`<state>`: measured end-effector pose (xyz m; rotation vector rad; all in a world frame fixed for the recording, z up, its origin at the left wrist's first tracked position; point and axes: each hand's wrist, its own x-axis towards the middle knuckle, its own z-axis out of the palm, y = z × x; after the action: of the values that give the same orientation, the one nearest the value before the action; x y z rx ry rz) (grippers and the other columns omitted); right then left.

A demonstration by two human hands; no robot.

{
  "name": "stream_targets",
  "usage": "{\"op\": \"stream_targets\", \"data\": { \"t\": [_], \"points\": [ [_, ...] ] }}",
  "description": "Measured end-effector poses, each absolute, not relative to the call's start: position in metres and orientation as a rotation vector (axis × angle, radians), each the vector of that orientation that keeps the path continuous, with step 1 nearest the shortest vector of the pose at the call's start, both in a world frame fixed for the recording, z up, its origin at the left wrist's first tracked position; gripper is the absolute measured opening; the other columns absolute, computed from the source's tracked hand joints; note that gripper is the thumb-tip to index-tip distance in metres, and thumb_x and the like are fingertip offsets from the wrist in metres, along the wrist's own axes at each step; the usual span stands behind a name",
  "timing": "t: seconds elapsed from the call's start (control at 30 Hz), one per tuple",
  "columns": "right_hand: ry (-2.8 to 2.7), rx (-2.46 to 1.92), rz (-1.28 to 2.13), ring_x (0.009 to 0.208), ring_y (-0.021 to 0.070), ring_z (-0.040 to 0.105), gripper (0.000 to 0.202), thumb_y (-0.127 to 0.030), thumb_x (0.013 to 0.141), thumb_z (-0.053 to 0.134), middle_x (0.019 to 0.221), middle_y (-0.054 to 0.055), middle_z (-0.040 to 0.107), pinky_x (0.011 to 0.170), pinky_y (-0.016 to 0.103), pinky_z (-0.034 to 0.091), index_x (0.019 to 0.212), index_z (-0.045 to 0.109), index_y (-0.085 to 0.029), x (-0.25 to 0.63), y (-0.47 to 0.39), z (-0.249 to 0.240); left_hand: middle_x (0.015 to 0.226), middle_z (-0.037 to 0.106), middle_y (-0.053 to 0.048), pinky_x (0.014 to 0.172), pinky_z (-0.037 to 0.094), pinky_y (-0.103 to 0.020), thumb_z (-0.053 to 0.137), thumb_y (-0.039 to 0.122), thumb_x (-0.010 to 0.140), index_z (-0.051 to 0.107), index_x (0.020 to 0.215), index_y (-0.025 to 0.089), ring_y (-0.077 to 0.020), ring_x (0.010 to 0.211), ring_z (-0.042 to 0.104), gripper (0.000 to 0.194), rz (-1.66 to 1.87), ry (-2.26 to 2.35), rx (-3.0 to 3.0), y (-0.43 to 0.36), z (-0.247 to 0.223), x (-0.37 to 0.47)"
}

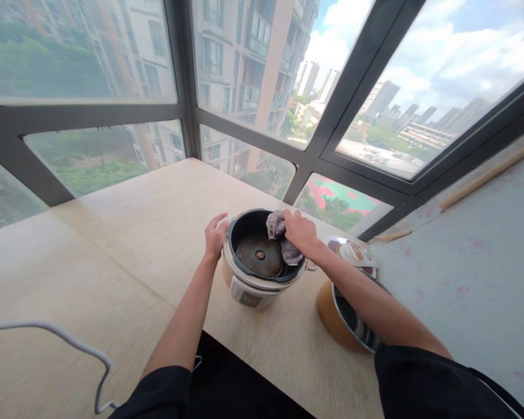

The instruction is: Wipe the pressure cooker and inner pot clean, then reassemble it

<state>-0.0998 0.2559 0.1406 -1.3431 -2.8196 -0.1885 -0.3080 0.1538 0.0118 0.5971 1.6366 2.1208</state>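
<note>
An electric pressure cooker (248, 291) stands upright on a pale stone-look sill, without its lid or inner pot. Its dark inside shows a round heating plate (251, 256) with a small knob in the middle. My left hand (216, 235) grips the cooker's outer side at the left. In my right hand (301, 233) is a crumpled grey-brown cloth (291, 253), pressed against the inner wall at the right rim. Part of the cloth sticks out past my fingers, and my fingertips are partly hidden.
Right of the cooker, a golden-brown pot with a shiny inside (336, 323) sits under my right forearm. Behind it lies a white and silver lid (353, 251). A white cord (70, 343) curves across the left. Dark-framed windows (253, 128) and a flowered wall (463, 279) border the sill (113, 233).
</note>
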Motion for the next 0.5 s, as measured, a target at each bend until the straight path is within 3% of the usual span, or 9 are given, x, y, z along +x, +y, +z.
{"op": "stream_targets", "data": {
  "t": [0.23,0.5],
  "points": [
    [-2.704,-1.383,-0.14,0.093,0.0373,0.068,0.041,-0.007,0.084,0.05,0.111,0.02,0.064,0.078,0.047,0.051,0.123,0.056,-0.016,-0.068,0.268,0.174,0.106,0.073,-0.012,0.09,0.052,-0.036,0.069,0.04,0.069,0.073,0.109,0.012,-0.0242,0.096,0.067,0.049,2.132,1.62,0.563,0.155,0.012,-0.306],
    [-2.722,-1.097,-0.179,0.097,0.029,0.063,0.05,-0.017,0.085,0.054,0.124,0.012,0.063,0.078,0.035,0.044,0.135,0.053,-0.023,-0.047,0.283,0.192,0.107,0.074,-0.012,0.093,0.052,-0.037,0.07,0.038,0.067,0.074,0.107,0.013,-0.024,0.097,0.067,0.048,2.15,1.605,0.491,0.157,0.012,-0.304]
  ]
}}
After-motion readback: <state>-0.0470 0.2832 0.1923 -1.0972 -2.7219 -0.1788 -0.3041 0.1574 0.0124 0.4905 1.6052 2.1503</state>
